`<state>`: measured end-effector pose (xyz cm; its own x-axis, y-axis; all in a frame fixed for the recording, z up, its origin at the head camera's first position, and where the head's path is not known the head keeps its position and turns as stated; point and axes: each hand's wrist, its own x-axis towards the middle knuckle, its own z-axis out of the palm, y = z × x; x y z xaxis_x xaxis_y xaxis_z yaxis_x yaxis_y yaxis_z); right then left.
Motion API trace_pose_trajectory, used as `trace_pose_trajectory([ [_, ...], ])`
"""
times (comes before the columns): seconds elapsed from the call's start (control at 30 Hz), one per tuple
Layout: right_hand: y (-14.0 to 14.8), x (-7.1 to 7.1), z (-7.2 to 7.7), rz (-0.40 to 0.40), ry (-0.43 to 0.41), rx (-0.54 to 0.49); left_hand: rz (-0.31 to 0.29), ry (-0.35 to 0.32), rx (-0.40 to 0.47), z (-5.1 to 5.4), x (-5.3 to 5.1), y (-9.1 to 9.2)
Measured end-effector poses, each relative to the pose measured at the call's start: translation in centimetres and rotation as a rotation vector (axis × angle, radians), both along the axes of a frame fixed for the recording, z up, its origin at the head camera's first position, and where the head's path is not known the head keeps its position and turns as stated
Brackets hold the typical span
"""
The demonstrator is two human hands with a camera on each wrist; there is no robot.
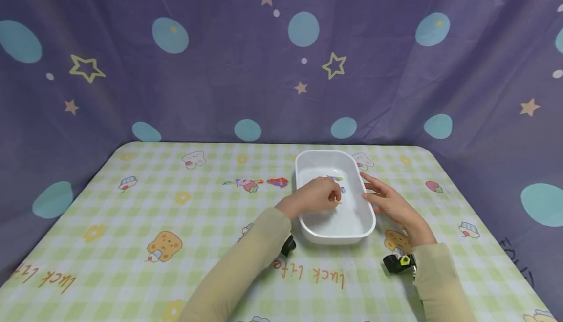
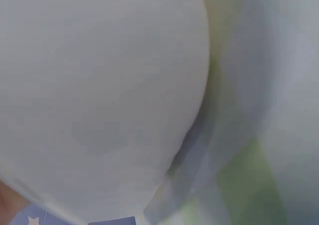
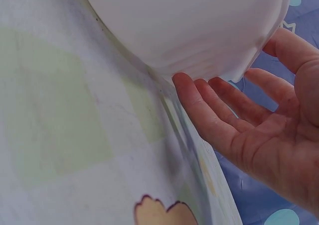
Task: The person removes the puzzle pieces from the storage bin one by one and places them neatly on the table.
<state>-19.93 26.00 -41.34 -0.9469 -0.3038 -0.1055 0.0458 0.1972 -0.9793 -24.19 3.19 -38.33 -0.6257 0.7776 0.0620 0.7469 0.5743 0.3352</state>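
Note:
A white rectangular tray [image 1: 338,226] stands on the table, right of the middle. My left hand [image 1: 317,196] reaches over its left wall, fingers curled inside. They pinch a small yellowish piece [image 1: 337,202], mostly hidden by the fingers; its kind is too small to tell. Near it on the tray floor lie a small green-yellow piece [image 1: 335,178] and a small blue-red piece [image 1: 343,190]. With fairly straight fingers, my right hand [image 1: 391,205] touches the tray's right side; the right wrist view shows its fingertips [image 3: 182,80] against the outer wall. Only the tray's outside fills most of the left wrist view.
Left of the tray, a red-and-blue flat piece [image 1: 277,182] and several small colourful pieces [image 1: 242,182] lie in a row. A green checked cloth [image 1: 211,224] with printed figures covers the table. A purple curtain [image 1: 220,68] hangs behind.

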Motion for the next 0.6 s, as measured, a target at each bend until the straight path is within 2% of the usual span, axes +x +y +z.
trace_pose_trajectory([
  [0.2, -0.1, 0.0, -0.1, 0.009, 0.015, -0.01, -0.001, -0.012, 0.061, 0.7, 0.2, -0.7],
  [0.43, -0.2, 0.2, 0.1, 0.006, 0.023, -0.015, 0.024, -0.047, 0.142, 1.4, 0.3, -2.5],
  [0.6, -0.1, 0.2, 0.1, -0.002, 0.019, -0.008, 0.035, -0.041, 0.173, 1.7, 0.3, -3.7],
])
